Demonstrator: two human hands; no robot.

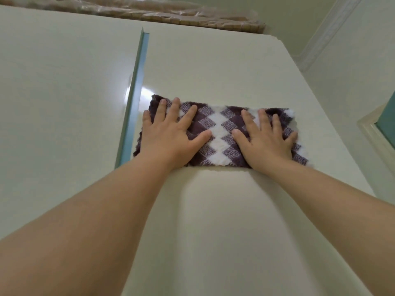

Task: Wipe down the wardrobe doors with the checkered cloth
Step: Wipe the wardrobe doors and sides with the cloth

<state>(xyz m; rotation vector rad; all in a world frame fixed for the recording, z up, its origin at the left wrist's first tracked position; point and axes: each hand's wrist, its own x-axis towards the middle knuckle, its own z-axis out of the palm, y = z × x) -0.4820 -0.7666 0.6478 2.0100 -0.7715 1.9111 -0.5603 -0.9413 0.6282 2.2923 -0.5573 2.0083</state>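
I am pressing both hands flat against the checkered cloth (218, 133), which is lying spread in a long band across the cream wardrobe door (213, 67) in front of me. My left hand (171, 133) is covering the cloth's left end, fingers straight and fanned out, with the little finger reaching right to the cloth's edge. My right hand (267, 138) is covering the right end in the same way, palm down and fingers spread, gripping nothing. The two hands are lying apart, thumbs pointing toward each other, and a stretch of purple-and-white diamonds is showing between them. A little cloth is sticking out past my right hand's outer side, and its fluffy lower edge is running between my two wrists.

Just outside my left hand, a teal edge strip (136, 86) is running along the door's side, almost touching the cloth's left edge. Beyond that strip, further to my left, the neighbouring wardrobe door (64, 92) is standing in the same cream finish. Well above my fingertips, a plastic-wrapped bundle (162, 13) is lying along the wardrobe's top. Up past my right hand, a white ceiling moulding (327, 33) is running along the wall, and out beyond that hand a cream frame (372, 133) with a teal panel is showing.
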